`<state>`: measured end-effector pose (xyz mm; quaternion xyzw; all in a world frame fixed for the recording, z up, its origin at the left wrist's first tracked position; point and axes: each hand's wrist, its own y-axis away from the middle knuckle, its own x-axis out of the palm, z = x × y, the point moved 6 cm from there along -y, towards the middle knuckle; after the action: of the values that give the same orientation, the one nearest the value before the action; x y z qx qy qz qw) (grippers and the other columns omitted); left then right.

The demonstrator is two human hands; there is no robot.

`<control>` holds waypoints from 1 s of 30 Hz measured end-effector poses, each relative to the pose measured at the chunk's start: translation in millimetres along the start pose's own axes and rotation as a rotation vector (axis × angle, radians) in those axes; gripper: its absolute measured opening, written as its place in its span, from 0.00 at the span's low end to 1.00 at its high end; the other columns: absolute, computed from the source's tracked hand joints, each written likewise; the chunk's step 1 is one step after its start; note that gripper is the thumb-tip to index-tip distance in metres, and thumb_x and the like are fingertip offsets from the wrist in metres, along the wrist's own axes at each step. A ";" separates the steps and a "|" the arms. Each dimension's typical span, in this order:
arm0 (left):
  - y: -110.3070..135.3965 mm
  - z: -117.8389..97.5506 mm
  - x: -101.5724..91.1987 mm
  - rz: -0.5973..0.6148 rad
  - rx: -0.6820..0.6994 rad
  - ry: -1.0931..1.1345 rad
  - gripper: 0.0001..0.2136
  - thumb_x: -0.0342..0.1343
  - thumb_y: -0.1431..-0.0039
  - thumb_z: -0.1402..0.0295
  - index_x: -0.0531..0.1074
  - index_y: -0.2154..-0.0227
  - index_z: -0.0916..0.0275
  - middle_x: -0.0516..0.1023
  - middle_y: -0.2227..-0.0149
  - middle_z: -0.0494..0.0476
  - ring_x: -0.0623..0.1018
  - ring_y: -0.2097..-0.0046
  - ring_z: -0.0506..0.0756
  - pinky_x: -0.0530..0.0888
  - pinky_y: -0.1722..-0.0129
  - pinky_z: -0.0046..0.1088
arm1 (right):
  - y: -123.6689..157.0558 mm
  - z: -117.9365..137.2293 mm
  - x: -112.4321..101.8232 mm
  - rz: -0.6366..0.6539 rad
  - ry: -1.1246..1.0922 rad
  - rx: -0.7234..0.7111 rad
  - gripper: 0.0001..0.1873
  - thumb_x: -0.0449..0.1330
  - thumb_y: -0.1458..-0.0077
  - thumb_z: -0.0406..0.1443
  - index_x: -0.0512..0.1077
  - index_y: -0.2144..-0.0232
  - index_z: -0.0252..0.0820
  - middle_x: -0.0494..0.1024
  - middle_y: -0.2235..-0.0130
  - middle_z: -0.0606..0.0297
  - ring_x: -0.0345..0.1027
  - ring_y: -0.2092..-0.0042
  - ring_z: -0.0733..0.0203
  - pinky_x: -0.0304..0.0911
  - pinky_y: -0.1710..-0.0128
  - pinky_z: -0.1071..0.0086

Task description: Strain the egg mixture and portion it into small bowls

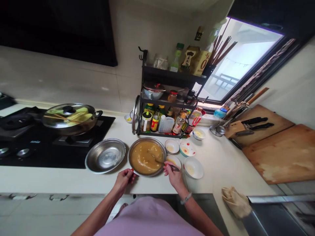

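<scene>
A steel bowl (131, 147) full of brown-yellow liquid stands near the front edge of the white counter. My left hand (123, 178) grips the bowl's near-left rim with its fingers closed. My right hand (173, 173) is closed on the handle of a spoon (157, 160) whose tip dips into the liquid. Several small white bowls stand to the right of my right hand; one small bowl (174, 160) is just beside its fingers.
An empty steel basin (105, 155) stands left of the bowl. A lidded pan (69, 118) with yellow food sits on the black hob. A condiment rack (167, 108) is behind, with knives and wooden boards (283, 154) at right. A crumpled cloth (235, 200) lies by the counter edge.
</scene>
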<state>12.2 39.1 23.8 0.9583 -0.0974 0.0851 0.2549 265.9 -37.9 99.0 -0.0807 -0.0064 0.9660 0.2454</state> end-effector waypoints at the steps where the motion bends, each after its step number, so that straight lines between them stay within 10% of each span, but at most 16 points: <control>1: -0.1 0.2 -0.1 -0.001 0.002 0.001 0.20 0.65 0.66 0.51 0.68 0.82 0.64 0.71 0.82 0.51 0.66 0.81 0.47 0.64 0.80 0.23 | 0.6 -0.7 -4.3 -0.026 -0.024 0.024 0.14 0.58 0.48 0.46 0.75 0.66 0.44 0.76 0.78 0.65 0.69 0.78 0.59 0.67 0.78 0.65; 30: -0.9 2.1 -1.9 -0.013 0.001 -0.026 0.19 0.63 0.64 0.52 0.68 0.82 0.64 0.72 0.81 0.51 0.67 0.80 0.47 0.65 0.79 0.24 | 43.0 20.7 -117.3 -0.455 -0.247 0.108 0.17 0.65 0.56 0.45 0.73 0.69 0.37 0.75 0.78 0.64 0.65 0.78 0.63 0.61 0.80 0.71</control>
<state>10.8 39.1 21.2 0.9601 -0.0947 0.0709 0.2534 343.9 -130.9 135.1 0.0544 -0.0025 0.8874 0.4578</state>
